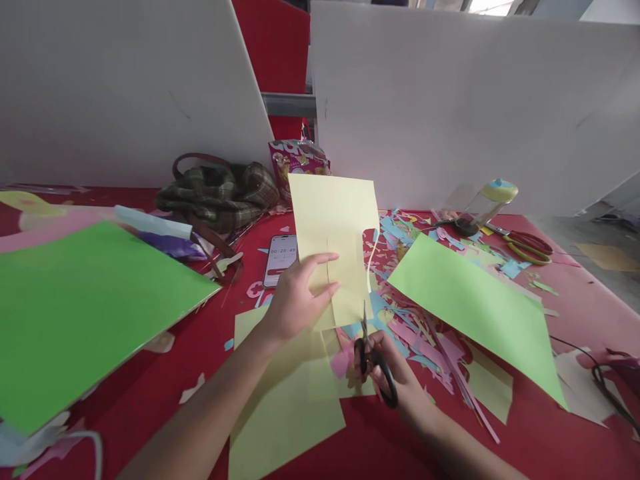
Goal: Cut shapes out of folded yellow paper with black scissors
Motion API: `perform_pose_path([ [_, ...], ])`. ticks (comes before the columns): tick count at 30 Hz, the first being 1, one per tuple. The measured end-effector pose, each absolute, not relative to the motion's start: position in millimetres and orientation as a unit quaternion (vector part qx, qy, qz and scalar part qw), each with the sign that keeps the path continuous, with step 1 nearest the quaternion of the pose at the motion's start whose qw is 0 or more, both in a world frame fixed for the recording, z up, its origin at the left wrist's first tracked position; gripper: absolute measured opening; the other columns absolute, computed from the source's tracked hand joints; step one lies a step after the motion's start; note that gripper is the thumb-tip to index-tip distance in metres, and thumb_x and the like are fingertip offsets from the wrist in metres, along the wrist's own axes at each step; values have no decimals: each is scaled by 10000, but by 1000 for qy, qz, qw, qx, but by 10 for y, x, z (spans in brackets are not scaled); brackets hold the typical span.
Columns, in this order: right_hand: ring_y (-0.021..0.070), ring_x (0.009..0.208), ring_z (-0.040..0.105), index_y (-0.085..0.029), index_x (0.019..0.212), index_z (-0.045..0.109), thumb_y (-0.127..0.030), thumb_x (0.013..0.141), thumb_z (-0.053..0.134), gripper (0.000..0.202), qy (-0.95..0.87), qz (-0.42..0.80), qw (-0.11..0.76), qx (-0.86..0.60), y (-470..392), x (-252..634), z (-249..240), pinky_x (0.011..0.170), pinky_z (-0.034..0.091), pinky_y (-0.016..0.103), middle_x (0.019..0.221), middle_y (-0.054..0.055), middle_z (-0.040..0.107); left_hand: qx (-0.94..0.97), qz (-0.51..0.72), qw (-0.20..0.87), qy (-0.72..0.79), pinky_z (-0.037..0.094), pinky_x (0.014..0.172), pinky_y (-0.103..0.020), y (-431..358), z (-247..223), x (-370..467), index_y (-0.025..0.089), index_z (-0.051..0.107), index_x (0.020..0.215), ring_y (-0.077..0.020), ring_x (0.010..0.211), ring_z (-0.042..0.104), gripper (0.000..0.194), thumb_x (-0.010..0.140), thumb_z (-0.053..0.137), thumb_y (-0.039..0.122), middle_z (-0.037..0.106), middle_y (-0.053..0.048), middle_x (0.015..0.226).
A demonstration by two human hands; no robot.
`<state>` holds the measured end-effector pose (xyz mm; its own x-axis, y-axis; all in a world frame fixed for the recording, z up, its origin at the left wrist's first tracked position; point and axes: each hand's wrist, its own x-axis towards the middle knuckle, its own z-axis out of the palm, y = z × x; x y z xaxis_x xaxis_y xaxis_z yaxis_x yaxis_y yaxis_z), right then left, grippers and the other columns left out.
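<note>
My left hand grips a sheet of pale yellow paper and holds it raised above the table. A notch is cut into the sheet's right side, and a thin curled strip hangs from that edge. In my right hand is a pair of scissors with black handles, fingers through the loops. Their blades point up near the sheet's lower right corner; whether they touch the paper I cannot tell. Below lies another pale yellow sheet on the red table.
Green sheets lie left, and another green sheet right. A phone shows a timer. Paper scraps, red-and-yellow-handled scissors and a clear container sit at right. A plaid bag and a snack packet stand behind.
</note>
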<state>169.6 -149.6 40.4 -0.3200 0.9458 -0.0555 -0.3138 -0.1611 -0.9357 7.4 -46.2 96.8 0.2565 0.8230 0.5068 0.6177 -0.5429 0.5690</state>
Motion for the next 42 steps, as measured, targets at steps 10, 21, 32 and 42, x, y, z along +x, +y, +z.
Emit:
perform_pose_path([
  [10, 106, 642, 422, -212, 793, 360, -422, 734, 536, 280, -428, 686, 471, -353, -1482, 1681, 423, 586, 325, 246, 727, -11, 439, 782, 402, 134, 457, 437, 867, -303, -453, 956, 64, 188, 517, 996, -153, 941, 549, 313, 690, 581, 202, 595, -24, 1016],
  [21, 115, 631, 437, -218, 804, 355, -429, 736, 526, 280, -431, 687, 470, -349, -1491, 1689, 396, 607, 338, 264, 719, -11, 447, 780, 399, 137, 463, 443, 861, -315, -455, 964, 65, 194, 515, 994, -160, 943, 551, 307, 694, 576, 210, 596, -23, 1015],
  [32, 128, 653, 445, -210, 797, 355, -449, 738, 512, 292, -429, 693, 465, -344, -1497, 1696, 445, 620, 340, 277, 733, 12, 465, 782, 390, 145, 464, 447, 853, -348, -458, 976, 75, 203, 520, 980, -174, 928, 559, 288, 696, 566, 215, 602, -25, 1002],
  [42, 106, 616, 458, -206, 779, 362, -414, 753, 512, 257, -428, 685, 472, -355, -1493, 1690, 407, 581, 348, 249, 705, -8, 462, 778, 393, 140, 469, 450, 849, -320, -461, 960, 80, 191, 521, 989, -164, 931, 556, 306, 689, 577, 202, 599, -29, 1014],
])
